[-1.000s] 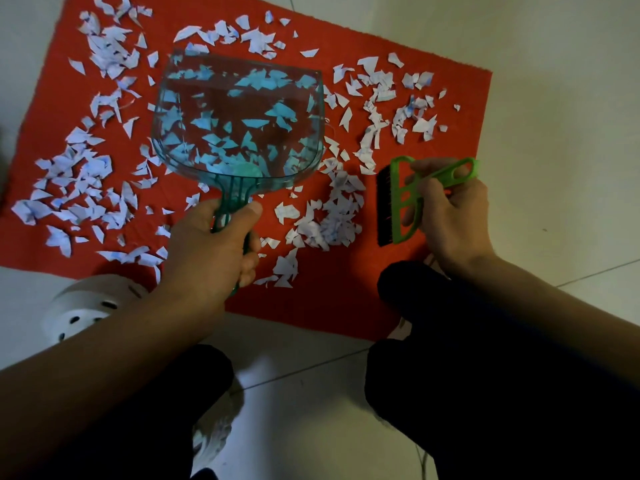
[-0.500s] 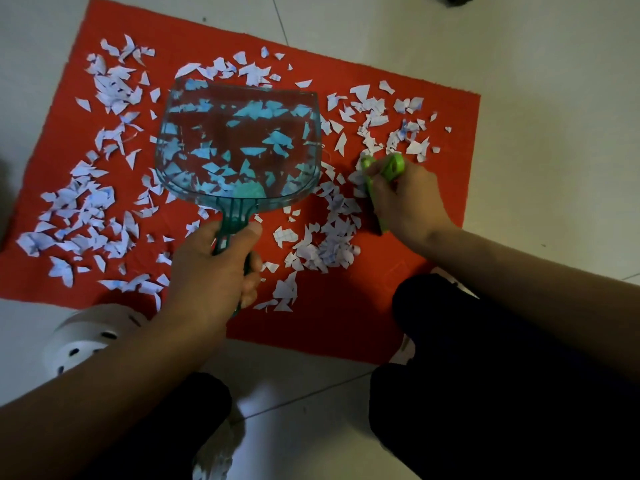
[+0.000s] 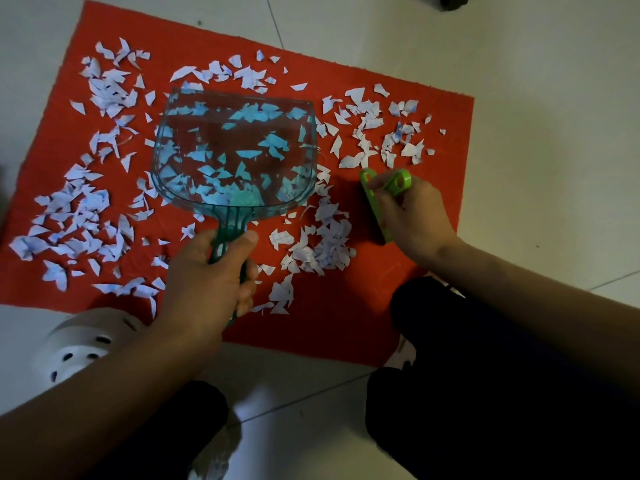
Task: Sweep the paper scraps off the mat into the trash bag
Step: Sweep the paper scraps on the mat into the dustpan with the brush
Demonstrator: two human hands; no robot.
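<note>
Teal dustpan (image 3: 235, 150) handle points toward person.

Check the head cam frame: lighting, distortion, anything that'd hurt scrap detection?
Head view: dim, uneven light, bottom of frame nearly black; wide-angle bends the mat edges; scraps under the clear dustpan read teal, not white; right hand hides most of the brush; focus is adequate.

Bare mat (image 3: 346, 327) before the knees (image 3: 433, 306)
</note>
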